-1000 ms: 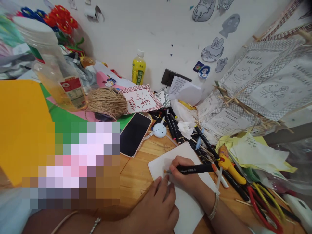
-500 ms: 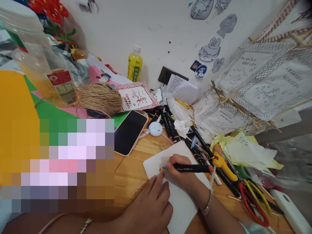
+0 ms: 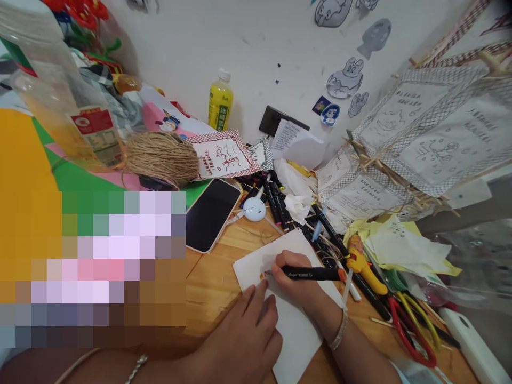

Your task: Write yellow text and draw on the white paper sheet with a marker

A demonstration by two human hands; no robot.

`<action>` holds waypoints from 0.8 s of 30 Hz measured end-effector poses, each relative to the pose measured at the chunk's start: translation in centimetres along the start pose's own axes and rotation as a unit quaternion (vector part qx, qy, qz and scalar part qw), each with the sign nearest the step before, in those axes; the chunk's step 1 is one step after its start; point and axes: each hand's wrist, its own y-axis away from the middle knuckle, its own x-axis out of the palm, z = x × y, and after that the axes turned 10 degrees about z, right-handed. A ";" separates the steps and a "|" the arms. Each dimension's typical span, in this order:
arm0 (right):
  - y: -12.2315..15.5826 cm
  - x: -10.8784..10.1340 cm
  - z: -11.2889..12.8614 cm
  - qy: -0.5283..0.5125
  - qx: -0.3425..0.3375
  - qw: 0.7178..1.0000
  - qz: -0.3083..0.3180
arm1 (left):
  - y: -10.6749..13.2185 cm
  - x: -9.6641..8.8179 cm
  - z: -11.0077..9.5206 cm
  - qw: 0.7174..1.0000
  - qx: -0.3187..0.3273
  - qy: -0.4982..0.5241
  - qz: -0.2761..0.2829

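Note:
My right hand (image 3: 298,280) is closed round a black marker (image 3: 312,273) with an orange end, its tip touching a white sheet of paper (image 3: 298,330) where an orange mark shows. My left hand (image 3: 244,336) lies flat on the lower left part of that sheet, fingers stretched out, holding it down on the wooden table (image 3: 216,282). Both wrists wear thin bracelets.
A phone (image 3: 212,213) lies face up left of the paper, with a white round gadget (image 3: 255,209) and several black markers (image 3: 276,200) behind. A twine ball (image 3: 162,157), a plastic jar (image 3: 68,101), a yellow bottle (image 3: 219,101), red scissors (image 3: 412,333), a yellow cutter (image 3: 362,261) and a paper lantern frame (image 3: 420,138) crowd the table.
The view has shifted slightly, so everything sits a little further left and lower. My right hand and marker tip have crept slightly left on the paper; the left hand stays put.

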 end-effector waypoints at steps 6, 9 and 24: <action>0.0 0.0 -0.1 -0.033 -0.005 0.999 -0.008 | 0.0 0.6 -0.1 1.000 0.001 0.003 0.011; -0.1 0.1 0.0 -0.037 -0.002 0.999 -0.013 | -0.1 0.3 -0.1 1.000 0.003 0.004 0.026; 0.0 -0.6 0.1 -0.033 -0.001 0.999 -0.036 | 0.0 0.7 -0.3 1.000 0.001 -0.001 0.029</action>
